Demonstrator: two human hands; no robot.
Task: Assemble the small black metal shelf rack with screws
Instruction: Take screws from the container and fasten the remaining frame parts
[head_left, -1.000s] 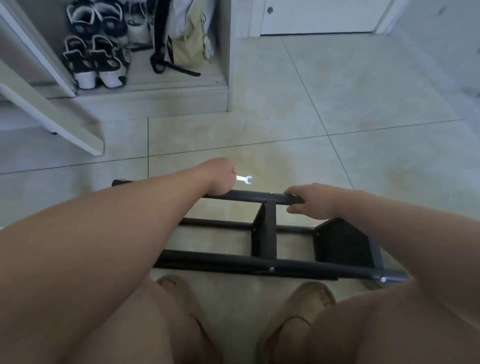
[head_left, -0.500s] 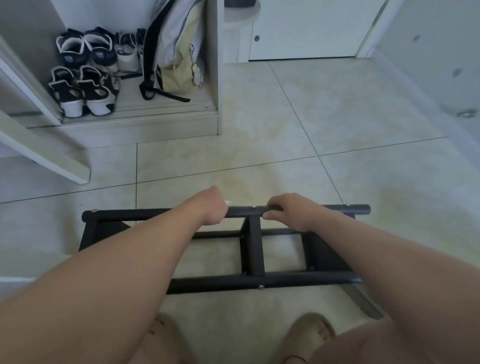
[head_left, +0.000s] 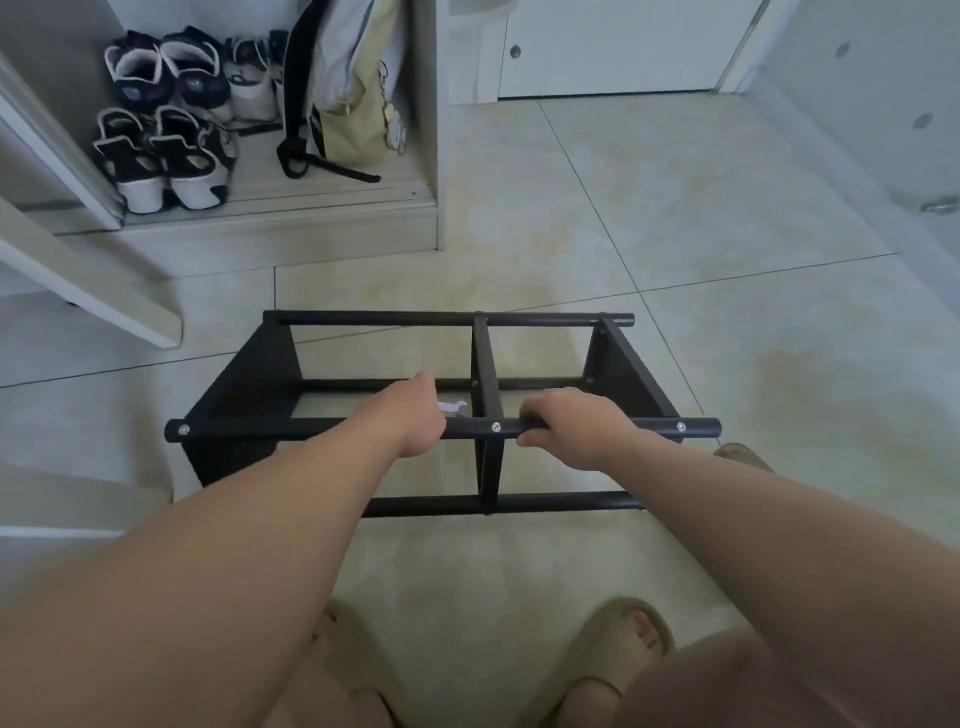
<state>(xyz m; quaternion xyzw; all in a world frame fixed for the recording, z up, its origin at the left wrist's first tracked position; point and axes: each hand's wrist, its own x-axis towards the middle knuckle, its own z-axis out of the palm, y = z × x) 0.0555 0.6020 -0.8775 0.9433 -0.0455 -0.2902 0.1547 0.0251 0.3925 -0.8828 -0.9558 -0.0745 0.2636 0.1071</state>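
The black shelf rack (head_left: 485, 364) sits on the tile floor (head_left: 675, 208) in the middle of the view, right in front of the person's feet. It looks almost all built. Two flat sides, four long bars and one middle piece are joined up. Three shiny screws (head_left: 496, 427) show along the near top bar (head_left: 311, 430): one at each end and one in the middle.

The right hand (head_left: 576, 428) has its fingers curled round that bar, just at 3 o'clock from the middle screw. The left hand (head_left: 415, 423) is at 9 o'clock from the same screw. It is made into a fist and holds a small white wrench (head_left: 453, 408), which pokes out toward the middle piece. I cannot tell if this hand holds the bar too.

I think most of the job is done. What is left is likely small: making the screws tight with the wrench, and checking the screws on the far and low bars, which I cannot see well from here.

Around the rack there are tan slippers (head_left: 618, 644) at 6 o'clock. Shoes (head_left: 166, 156) sit in an open cupboard (head_left: 311, 223) at 10 o'clock, with a bag (head_left: 353, 93) beside them at 11 o'clock. A white door (head_left: 613, 47) is at 1 o'clock.
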